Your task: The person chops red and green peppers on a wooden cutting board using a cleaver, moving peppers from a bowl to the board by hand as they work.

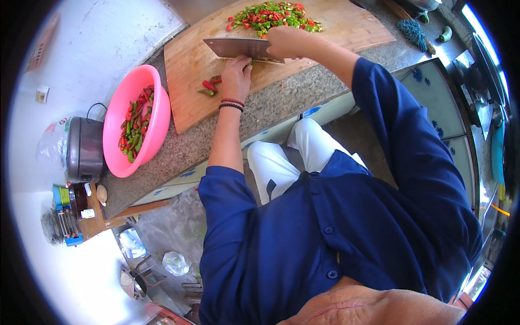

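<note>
My right hand (286, 42) is closed around the handle of a cleaver (239, 48), its broad blade standing over the wooden cutting board (183, 69). Beside the blade, my left hand (237, 75) holds a green chili pepper (249, 63) against the board. Left of that hand lie a few whole peppers, among them a red chili (209, 85) and a green one (206, 92). A heap of chopped red and green peppers (280, 18) sits beyond the cleaver at the board's far side. Whole red and green chilies (136, 126) fill the bottom of a pink plastic basin (160, 122) at the left.
The board rests on a speckled stone counter (284, 87). A dark rice cooker (85, 150) stands left of the basin, against the white wall. At the far right of the counter are a blue-green scrubber (412, 32) and a green vegetable piece (445, 34).
</note>
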Available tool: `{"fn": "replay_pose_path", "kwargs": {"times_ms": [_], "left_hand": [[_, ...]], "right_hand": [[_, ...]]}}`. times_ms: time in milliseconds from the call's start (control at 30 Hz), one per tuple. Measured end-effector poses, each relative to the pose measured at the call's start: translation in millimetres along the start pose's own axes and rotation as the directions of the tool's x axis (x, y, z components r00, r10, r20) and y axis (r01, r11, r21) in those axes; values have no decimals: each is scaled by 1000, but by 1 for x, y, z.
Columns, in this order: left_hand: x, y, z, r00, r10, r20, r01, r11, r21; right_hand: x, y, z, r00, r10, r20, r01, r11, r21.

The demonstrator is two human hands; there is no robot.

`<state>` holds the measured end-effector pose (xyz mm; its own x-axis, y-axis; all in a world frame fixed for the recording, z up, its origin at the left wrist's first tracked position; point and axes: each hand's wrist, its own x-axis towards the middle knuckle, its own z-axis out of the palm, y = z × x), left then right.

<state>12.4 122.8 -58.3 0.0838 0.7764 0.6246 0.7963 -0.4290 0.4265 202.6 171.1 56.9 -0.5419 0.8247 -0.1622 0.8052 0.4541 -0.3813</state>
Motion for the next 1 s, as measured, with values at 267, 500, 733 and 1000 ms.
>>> {"fn": "replay_pose_path", "kwargs": {"times_ms": [267, 500, 733, 1000], "left_hand": [[1, 13, -8, 986, -168, 6, 168, 984, -64], [1, 5, -3, 997, -3, -76, 4, 1000, 8], [-1, 1, -3, 994, -36, -99, 35, 999, -9], [1, 2, -2, 996, -53, -71, 52, 999, -17]], "right_hand": [[-8, 14, 14, 991, 16, -130, -5, 996, 85], [-14, 20, 23, 941, -185, -284, 162, 981, -105], [-10, -4, -2, 1000, 16, -23, -16, 999, 34], [-17, 16, 6, 996, -10, -94, 21, 993, 113]]}}
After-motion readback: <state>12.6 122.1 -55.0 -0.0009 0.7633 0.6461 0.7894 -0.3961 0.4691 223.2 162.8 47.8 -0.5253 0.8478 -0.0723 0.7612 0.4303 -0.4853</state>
